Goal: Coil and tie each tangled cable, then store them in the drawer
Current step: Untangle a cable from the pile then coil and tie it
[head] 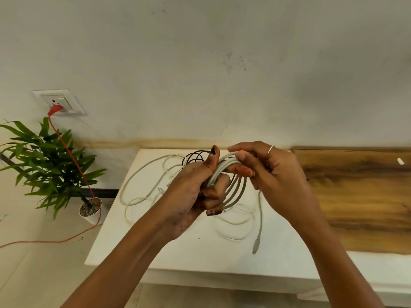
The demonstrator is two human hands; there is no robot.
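while your hands work above the white table (138, 252), the room runs like this from the left: a pale floor, a green leafy plant (42, 161) in a small white pot filled with pebbles, and a white wall socket (59, 101) holding a red plug, its thin orange cord (73, 165) dropping past the leaves and trailing across the floor. the wall behind is off-white and lightly scuffed; no writing or brand can be read anywhere. on the matte tabletop lie loose white cables (142, 185) in slack loops, with a dark cable (195, 157) curled at the far edge. your left hand (195, 192) is clenched round a smooth grey-white cable coil (235, 190), held above the table. your right hand (273, 172), a thin ring on one finger, pinches the coil's upper strands. the coil's free end hangs down to a small connector (255, 245). to the right sits a glossy wood-grain surface (360, 196).
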